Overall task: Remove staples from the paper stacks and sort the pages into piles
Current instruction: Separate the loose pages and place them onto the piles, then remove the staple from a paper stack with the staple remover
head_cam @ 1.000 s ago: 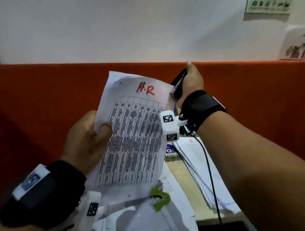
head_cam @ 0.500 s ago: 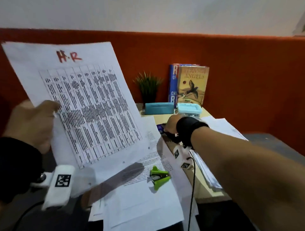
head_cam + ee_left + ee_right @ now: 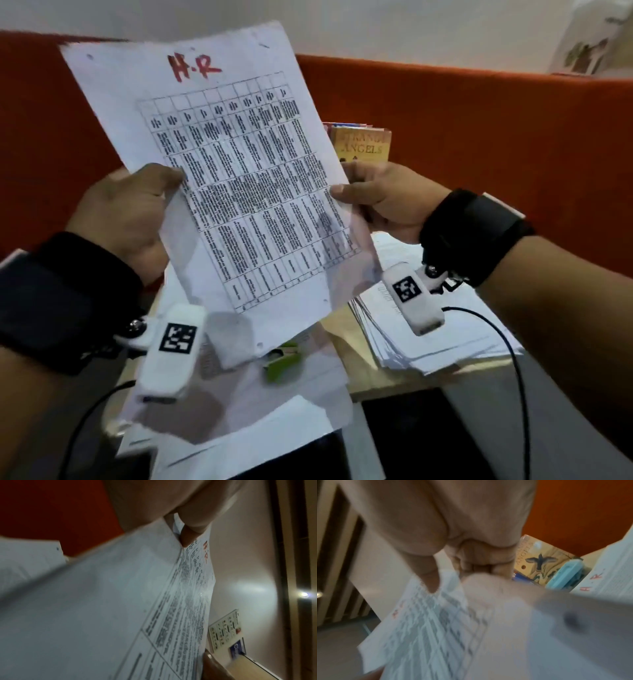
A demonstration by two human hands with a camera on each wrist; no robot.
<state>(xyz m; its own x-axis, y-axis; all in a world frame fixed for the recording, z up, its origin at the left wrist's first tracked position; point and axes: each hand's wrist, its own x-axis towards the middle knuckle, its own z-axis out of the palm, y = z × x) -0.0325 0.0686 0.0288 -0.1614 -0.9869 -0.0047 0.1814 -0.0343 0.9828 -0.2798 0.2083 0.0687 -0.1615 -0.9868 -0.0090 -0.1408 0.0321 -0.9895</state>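
Observation:
A printed sheet [image 3: 239,178] with a table and a red "H.R" at its top is held up in the air, tilted. My left hand [image 3: 137,205] pinches its left edge, thumb on the front; the left wrist view shows that thumb [image 3: 190,534] on the paper [image 3: 120,601]. My right hand [image 3: 376,198] pinches the right edge, thumb on the print; the right wrist view shows the thumb [image 3: 431,580] on the blurred sheet [image 3: 445,628]. A green staple remover [image 3: 284,363] lies on loose pages [image 3: 274,411] below.
A stack of pages [image 3: 428,342] lies on the wooden desk [image 3: 387,387] at the right. A book, "Strange Angels" [image 3: 363,144], stands against the orange partition [image 3: 479,137]. A light blue box [image 3: 566,573] sits by the book. Cables hang from both wrists.
My right hand has come up from the desk and taken the sheet's right edge. The sheet has shifted toward the middle, now held by both hands.

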